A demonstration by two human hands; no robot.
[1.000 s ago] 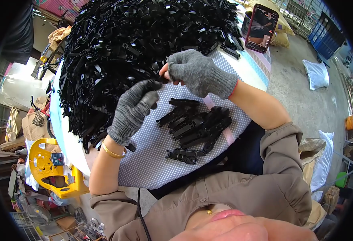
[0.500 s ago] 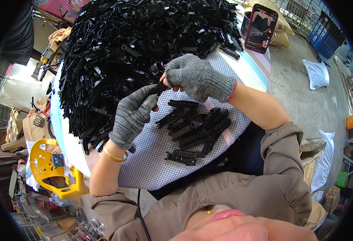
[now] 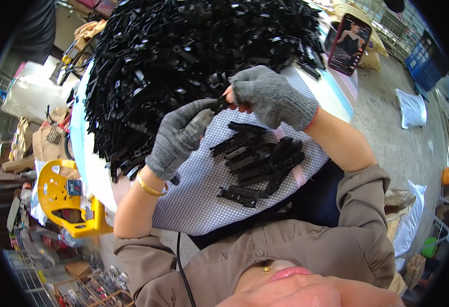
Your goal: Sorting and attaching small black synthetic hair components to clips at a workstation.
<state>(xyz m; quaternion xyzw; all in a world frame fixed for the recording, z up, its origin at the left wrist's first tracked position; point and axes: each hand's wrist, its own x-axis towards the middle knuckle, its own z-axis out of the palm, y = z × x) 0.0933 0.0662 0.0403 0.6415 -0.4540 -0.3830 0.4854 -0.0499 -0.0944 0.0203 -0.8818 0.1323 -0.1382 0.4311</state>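
Both my hands wear grey knitted gloves with bare fingertips and meet over the table. Between them is a small black plastic part [image 3: 219, 105], partly covered by the fingers. My left hand [image 3: 181, 134] is closed on its lower end, thumb on top. At its upper end, my right hand [image 3: 270, 97] pinches it with bent fingers. Close below them, on the dotted cloth, lies a small heap of long black plastic pieces [image 3: 255, 158]. Beyond my hands rises a large pile of loose black plastic parts [image 3: 183, 56].
A phone [image 3: 349, 45] playing a video stands at the table's far right. The round table wears a patterned cloth [image 3: 178, 217]. Left of it is a yellow plastic chair [image 3: 55, 204] with a small dark box. White sacks [image 3: 411, 108] lie on the floor at right.
My hands still hold the black part together. The whole view has shifted, so table, pile and hands appear farther right. The phone's picture has changed.
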